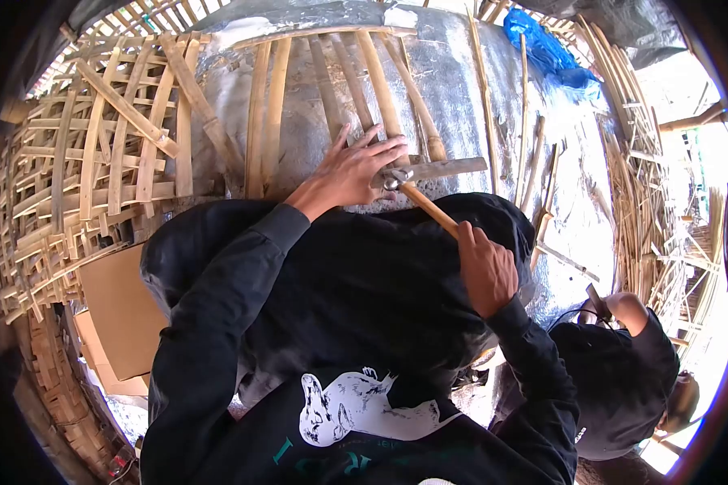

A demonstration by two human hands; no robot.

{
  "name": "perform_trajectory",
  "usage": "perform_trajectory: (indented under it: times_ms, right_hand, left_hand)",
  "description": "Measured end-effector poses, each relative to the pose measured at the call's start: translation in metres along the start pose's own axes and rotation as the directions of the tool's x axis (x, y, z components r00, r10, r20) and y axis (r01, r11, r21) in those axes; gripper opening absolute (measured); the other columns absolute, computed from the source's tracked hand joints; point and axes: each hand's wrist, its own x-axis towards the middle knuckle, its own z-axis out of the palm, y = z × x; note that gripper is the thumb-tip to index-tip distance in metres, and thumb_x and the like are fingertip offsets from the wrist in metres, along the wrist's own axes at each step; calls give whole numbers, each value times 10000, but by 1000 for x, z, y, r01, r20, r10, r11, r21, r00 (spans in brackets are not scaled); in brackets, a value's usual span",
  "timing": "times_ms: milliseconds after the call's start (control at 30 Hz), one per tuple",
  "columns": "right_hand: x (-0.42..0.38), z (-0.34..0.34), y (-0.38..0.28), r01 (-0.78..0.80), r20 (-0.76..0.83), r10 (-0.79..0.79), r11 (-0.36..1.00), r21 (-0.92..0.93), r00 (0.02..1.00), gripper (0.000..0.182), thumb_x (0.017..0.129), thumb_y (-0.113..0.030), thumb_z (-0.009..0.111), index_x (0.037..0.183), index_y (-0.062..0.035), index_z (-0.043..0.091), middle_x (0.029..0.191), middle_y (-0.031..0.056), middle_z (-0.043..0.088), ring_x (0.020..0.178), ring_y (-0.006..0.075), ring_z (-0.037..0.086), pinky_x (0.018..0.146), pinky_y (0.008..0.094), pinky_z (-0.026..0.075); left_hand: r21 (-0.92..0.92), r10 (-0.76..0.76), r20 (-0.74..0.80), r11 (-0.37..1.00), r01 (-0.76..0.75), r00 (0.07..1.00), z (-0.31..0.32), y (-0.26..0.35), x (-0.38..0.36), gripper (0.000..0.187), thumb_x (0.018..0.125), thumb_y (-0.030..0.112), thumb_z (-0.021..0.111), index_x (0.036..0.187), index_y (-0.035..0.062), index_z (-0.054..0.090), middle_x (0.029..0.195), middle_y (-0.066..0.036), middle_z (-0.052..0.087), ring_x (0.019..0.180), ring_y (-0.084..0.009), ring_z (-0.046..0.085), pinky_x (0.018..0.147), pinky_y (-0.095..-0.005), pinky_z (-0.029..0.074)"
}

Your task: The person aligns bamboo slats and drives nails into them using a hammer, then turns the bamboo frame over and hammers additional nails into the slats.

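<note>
My right hand (489, 271) is wrapped round the wooden handle of a hammer (430, 208). Its metal head is by the fingers of my left hand (352, 167), over the near ends of the bamboo slats. My left hand lies palm down with its fingers spread across the slats; what is under the palm is hidden. A long bamboo slat (374, 77) runs away from the fingertips, with several others beside it. Crosswise near the hammer head, a short flat strip (453, 167) sticks out to the right.
Woven bamboo lattice (97, 153) stands at the left, above a cardboard box (121, 303). Silvery sheeting (453, 77) covers the floor. A blue plastic sheet (550, 56) lies at the far right. Another person (623, 380) in dark clothes is close by at the lower right.
</note>
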Motion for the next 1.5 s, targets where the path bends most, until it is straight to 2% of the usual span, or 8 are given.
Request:
perform_trajectory:
  times_ms: [600,667,800,900,1067,1133,1267,1500]
  right_hand:
    - [5,-11,-10,-6,39,7,1000,-23,999,134,1023,-116,596,1122,-86,510,763,112,595,602,322,686,541,480,542]
    - [6,-2,-11,32,-32,-31,999,33,999,132,1025,-112,595,1113,-77,503,766,115,600,604,327,690,530,474,539]
    - [7,-4,-8,-59,57,61,997,-46,996,239,982,-70,597,1208,-91,521,809,120,576,681,373,669,606,527,512]
    - [5,-14,-18,-32,56,25,991,128,998,245,978,-66,598,1210,-90,525,810,129,598,668,377,664,601,529,511]
    - [12,-6,-1,-46,89,41,998,48,995,188,1005,-82,606,1167,-56,515,794,154,609,633,378,676,547,508,531]
    - [3,-6,1,115,-150,-90,978,171,985,324,990,-85,637,1293,-49,529,821,147,611,675,375,643,606,525,508]
    - [7,19,11,-26,9,25,962,271,1000,433,988,-100,659,1394,-52,516,815,132,586,692,367,605,655,533,481]
    - [19,-5,-3,-71,-14,81,929,363,997,191,1057,-183,640,1112,-57,507,753,188,589,676,430,600,644,570,482]
  left_hand:
    - [-17,7,23,1000,-6,1000,-3,-2,-4,896,865,316,830,1658,307,414,1726,77,387,1609,-366,298,1290,-694,196]
    - [-109,76,-28,991,-79,997,-12,-4,-8,882,884,439,833,1652,301,422,1727,73,384,1612,-363,290,1295,-680,193]
    - [-32,1,33,999,0,999,-8,2,-1,891,869,274,815,1661,306,409,1736,87,363,1614,-352,291,1307,-658,191]
    - [-20,32,7,999,-32,999,-6,-2,-8,879,886,400,821,1658,301,412,1732,87,367,1608,-359,299,1305,-655,202]
    - [-17,15,16,1000,-15,1000,-6,1,-1,883,890,503,809,1653,281,423,1726,72,376,1604,-364,297,1302,-647,210]
    - [-14,3,10,1000,-2,1000,-1,0,-5,857,893,535,792,1634,260,459,1726,66,377,1600,-366,303,1296,-643,220]
    - [38,65,-35,997,-63,997,-1,-4,-3,836,897,565,777,1609,224,502,1682,33,459,1601,-356,309,1284,-628,245]
    - [56,2,19,998,-3,1000,2,-3,-5,851,903,593,765,1600,182,500,1705,46,421,1595,-329,323,1304,-631,199]
